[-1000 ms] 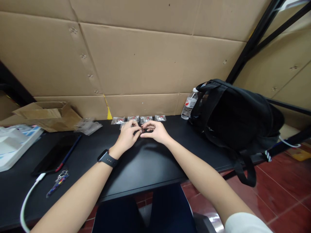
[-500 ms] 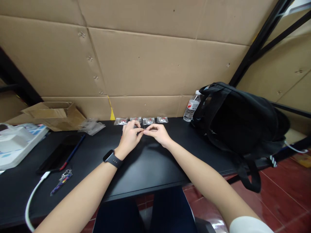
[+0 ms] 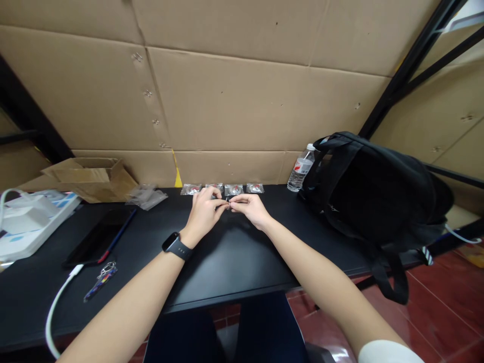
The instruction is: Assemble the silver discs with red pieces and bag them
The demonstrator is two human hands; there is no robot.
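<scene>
My left hand (image 3: 204,212), with a black watch (image 3: 176,245) on its wrist, and my right hand (image 3: 251,207) meet fingertip to fingertip over the black table (image 3: 227,262). Both pinch a tiny object (image 3: 228,201) between them that is too small to name. Just behind the hands, a row of small clear packets (image 3: 233,189) with red and white contents lies along the cardboard wall.
A black backpack (image 3: 381,191) and a water bottle (image 3: 300,169) stand at the right. At the left are an open cardboard box (image 3: 91,176), crumpled clear bags (image 3: 146,196), a dark phone (image 3: 96,237), keys (image 3: 101,280), a white cable (image 3: 56,307) and a white box (image 3: 26,224).
The hands stay together, still pinching; the fingers have shifted slightly. The view has drifted a little, so everything sits somewhat further right and lower.
</scene>
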